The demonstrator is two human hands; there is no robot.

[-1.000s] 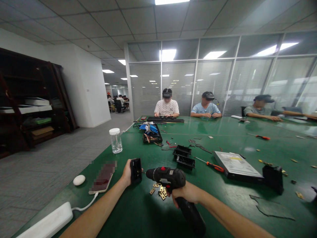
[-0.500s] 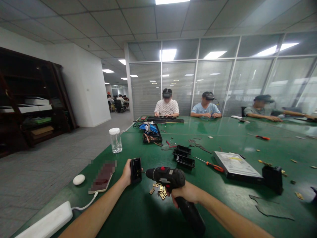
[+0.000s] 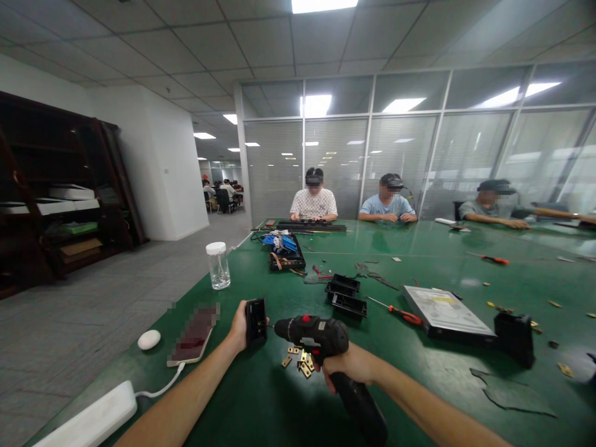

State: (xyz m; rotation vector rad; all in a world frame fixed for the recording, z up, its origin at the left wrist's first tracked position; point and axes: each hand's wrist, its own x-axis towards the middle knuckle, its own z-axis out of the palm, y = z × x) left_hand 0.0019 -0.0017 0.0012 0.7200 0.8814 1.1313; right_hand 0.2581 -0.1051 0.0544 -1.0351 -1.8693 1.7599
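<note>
My left hand (image 3: 239, 328) is closed around the side of a small black plastic box (image 3: 256, 321), held upright with its hollow side towards the right. In my right hand (image 3: 350, 363) is a black cordless drill (image 3: 316, 335), my fingers wrapped round its grip. The drill points left, and its bit reaches the box's hollow side; whether the tip sits on a screw is too small to tell. Under the drill's body lie several brass plates with holes (image 3: 305, 362). Similar black plastic boxes (image 3: 348, 305) stand on the green table (image 3: 251, 397) beyond the drill.
A screwdriver (image 3: 403, 315) and a silver disc drive (image 3: 447, 310) lie to the right. At the left are a phone (image 3: 198, 335), a white round case (image 3: 149, 339), a power strip (image 3: 93, 416) and a clear jar (image 3: 218, 267). Several people sit across the table.
Almost nothing differs. Both hands, the box and the drill keep their places; the whole view has shifted very slightly.
</note>
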